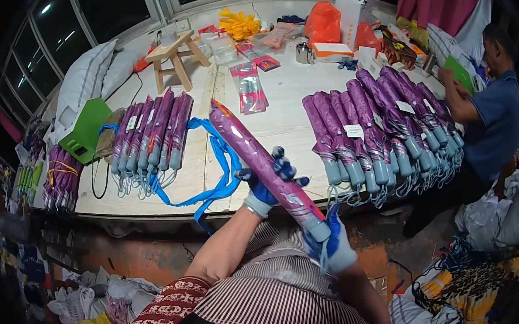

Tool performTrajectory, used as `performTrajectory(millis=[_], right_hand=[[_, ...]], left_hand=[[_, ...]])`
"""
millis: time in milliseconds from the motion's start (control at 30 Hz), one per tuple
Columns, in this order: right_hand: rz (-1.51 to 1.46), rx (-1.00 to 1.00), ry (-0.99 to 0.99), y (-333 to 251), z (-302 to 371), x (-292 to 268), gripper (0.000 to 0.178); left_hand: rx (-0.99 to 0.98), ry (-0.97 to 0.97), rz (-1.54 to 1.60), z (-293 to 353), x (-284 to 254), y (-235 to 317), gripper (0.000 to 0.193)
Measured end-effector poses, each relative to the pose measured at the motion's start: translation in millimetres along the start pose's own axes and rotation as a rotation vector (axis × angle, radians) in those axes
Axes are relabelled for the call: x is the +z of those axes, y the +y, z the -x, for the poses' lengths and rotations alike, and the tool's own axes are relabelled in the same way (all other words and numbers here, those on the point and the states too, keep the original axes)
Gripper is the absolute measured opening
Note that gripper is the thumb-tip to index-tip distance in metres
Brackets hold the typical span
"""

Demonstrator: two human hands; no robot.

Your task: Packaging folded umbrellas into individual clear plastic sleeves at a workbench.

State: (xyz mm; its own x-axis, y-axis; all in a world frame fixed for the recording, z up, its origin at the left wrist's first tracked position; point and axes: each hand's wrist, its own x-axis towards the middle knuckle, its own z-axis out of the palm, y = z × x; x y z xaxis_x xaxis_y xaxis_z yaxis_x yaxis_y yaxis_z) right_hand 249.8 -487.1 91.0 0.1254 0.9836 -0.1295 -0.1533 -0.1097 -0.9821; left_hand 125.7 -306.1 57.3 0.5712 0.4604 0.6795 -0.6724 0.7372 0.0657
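Folded purple umbrella (263,164) held slantwise above the near table (275,111) edge, tip up and away, grey handle toward the body. Left hand (268,184), in a blue glove, closed around the mid-section from below; right hand (331,244), also gloved, closed on the handle end. Clear sleeve apparently over the canopy, though hard to confirm. Judged part done: left batch (151,134) of purple umbrellas laid side by side, handles toward the near edge; larger right batch (379,130) stacked in overlapping rows, some tagged white. Blue strap (221,165) loose between the left batch and the held umbrella. Further back: clear packets (250,88), wooden stool (176,55), yellow item (239,23), orange bag (323,22) with contents hidden, white carton (350,11) standing upright. Green box (85,129) at the left end, contents not visible. More bundled umbrellas (60,180) below the left end. Second person (489,113) at the far right, hands at a green item.
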Motion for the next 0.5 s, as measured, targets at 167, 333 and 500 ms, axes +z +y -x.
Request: performTrajectory(millis=[167,333,500], right_hand=[[-0.593,0.022,0.047,45,-35,7,0.059],[-0.522,-0.14,0.246,46,-88,60,0.055],[-0.31,-0.066,0.06,37,-69,49,0.042]], left_hand=[[-0.116,0.406,-0.241,30,13,-49,0.048],[-0.017,0.715,-0.658,37,11,-37,0.018],[0.099,1.314,-0.493,28,88,55,0.034]])
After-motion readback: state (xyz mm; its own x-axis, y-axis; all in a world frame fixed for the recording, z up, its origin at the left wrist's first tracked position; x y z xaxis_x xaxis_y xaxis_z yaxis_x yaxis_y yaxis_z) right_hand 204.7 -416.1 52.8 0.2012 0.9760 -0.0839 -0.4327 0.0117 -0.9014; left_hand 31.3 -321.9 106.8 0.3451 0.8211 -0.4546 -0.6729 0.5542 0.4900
